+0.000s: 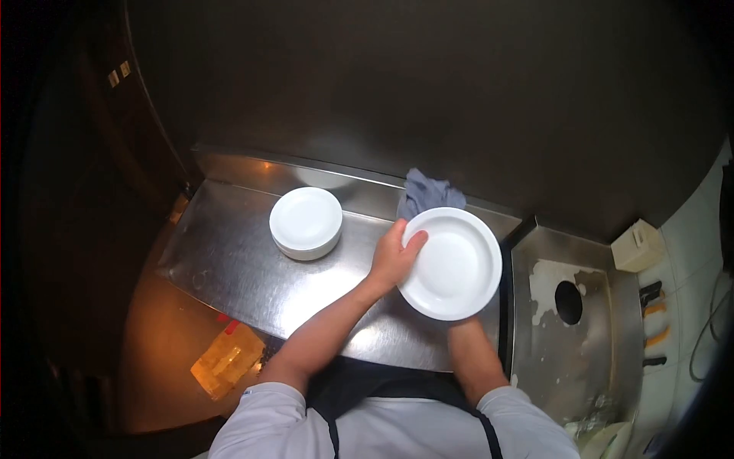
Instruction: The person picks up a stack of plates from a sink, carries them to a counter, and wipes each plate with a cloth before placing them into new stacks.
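Observation:
A round white plate with a raised rim is held above the steel counter, its inner face toward me. My left hand grips its left edge, thumb on top of the rim and fingers mostly behind it. My right hand reaches under the plate's near side; only the wrist shows, and its fingers are hidden. A stack of white plates stands on the counter to the left. Just behind the held plate, a crumpled grey-blue cloth lies against the back ledge.
The steel counter runs along a dark wall. To the right is a steel sink with a dark round hole. Past it are a cream box and several knife handles. A yellow container sits low at left.

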`<state>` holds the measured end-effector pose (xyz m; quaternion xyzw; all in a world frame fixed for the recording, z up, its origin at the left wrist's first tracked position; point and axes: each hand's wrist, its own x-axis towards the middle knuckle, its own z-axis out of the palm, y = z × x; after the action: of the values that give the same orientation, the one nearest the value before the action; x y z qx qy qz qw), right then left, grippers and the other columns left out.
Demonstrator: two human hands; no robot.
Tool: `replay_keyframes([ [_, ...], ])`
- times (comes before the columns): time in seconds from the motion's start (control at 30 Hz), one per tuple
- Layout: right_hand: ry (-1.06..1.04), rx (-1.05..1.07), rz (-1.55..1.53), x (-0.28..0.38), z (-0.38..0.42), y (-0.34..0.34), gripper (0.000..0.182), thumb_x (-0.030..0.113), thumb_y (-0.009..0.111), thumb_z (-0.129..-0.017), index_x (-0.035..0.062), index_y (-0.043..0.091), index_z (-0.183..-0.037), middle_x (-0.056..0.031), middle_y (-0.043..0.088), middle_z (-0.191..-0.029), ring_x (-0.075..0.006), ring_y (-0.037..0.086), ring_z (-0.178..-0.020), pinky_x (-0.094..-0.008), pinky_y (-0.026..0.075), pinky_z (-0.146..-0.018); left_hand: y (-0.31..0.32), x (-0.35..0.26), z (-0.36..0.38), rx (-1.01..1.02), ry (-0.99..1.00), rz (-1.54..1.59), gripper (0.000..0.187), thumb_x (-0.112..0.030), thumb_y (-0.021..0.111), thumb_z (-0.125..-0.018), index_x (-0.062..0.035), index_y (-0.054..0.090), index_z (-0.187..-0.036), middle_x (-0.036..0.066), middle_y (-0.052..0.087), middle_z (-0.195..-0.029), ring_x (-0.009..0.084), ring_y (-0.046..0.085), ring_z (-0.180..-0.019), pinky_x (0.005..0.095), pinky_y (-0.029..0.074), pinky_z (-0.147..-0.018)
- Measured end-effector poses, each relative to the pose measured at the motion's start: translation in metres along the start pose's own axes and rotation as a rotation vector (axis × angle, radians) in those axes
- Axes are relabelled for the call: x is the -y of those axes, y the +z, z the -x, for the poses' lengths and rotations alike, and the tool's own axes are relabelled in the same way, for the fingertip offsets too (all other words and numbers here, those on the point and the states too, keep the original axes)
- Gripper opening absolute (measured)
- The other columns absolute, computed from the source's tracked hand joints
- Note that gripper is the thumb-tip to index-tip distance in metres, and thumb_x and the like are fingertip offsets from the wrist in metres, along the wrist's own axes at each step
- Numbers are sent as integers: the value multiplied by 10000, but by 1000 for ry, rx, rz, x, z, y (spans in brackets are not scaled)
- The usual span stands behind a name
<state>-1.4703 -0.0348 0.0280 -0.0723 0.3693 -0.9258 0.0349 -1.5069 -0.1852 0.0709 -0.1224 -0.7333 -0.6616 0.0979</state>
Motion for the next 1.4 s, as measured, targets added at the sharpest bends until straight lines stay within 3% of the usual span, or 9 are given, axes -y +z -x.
replay_keyframes([
  [0.1,-166,-258,322,-31,-10,-1,648,528,456,-994,53,450,-1435,-118,544,-1399,-253,547,-1258,-393,479,-1031,-7,41,-7,-355,20,21,311,-309,642,-945,-3,614,-997,190,690,-881,330,677,-819,428,504,-738],
  [0.2,-215,-183,-83,-18,-9,28,620,479,455,-1012,45,421,-1455,-120,520,-1428,-278,518,-1295,-406,412,-1099,-28,61,-20,-569,-58,-42,325,-302,635,-955,12,597,-1031,228,673,-975,329,660,-892,418,491,-784],
  [0.43,-272,-145,396,47,-31,19,484,325,571,-974,-27,542,-1305,-96,626,-1210,-180,595,-1091,-318,455,-974,-51,17,20,-205,66,259,390,-209,664,-940,35,562,-1226,114,656,-1098,214,629,-1021,330,487,-932],
  [0.47,-228,-123,447,54,-30,23,489,327,577,-968,-29,544,-1302,-95,627,-1207,-180,595,-1091,-317,456,-972,-58,26,15,-111,-129,676,406,-174,659,-942,54,543,-1256,133,641,-1160,211,616,-1055,336,486,-938],
  [0.6,-282,-355,231,1,-41,43,461,321,543,-997,-12,545,-1317,-75,625,-1219,-171,583,-1111,-297,441,-985,-52,17,4,-365,-252,668,405,-150,624,-963,92,527,-1274,152,634,-1195,225,608,-1079,342,486,-935],
  [0.7,-81,-381,84,-59,-20,55,529,407,531,-1013,-6,507,-1344,-88,570,-1308,-196,555,-1164,-337,441,-1006,-49,33,-2,-658,-150,680,400,-151,612,-971,103,530,-1268,163,642,-1177,237,617,-1057,341,490,-921],
  [0.8,240,-42,814,-87,23,57,412,284,698,-922,-23,629,-1188,-60,674,-1069,-148,608,-956,-304,495,-866,-74,50,5,-799,-134,449,377,-134,590,-980,106,534,-1265,179,639,-1181,248,624,-1039,341,496,-902],
  [0.87,230,140,638,-97,39,64,389,220,713,-900,-27,637,-1189,-55,683,-1062,-126,605,-970,-290,488,-889,-100,74,6,-883,-163,241,354,-121,568,-986,101,539,-1261,186,638,-1183,248,625,-1041,340,498,-898],
  [1.4,171,-92,275,-50,19,54,480,240,651,-927,-32,538,-1306,-114,646,-1178,-201,642,-1041,-330,515,-931,-152,107,25,-1135,-462,181,544,-54,516,-901,46,355,-1411,255,432,-1394,389,484,-1274,442,395,-1085],
])
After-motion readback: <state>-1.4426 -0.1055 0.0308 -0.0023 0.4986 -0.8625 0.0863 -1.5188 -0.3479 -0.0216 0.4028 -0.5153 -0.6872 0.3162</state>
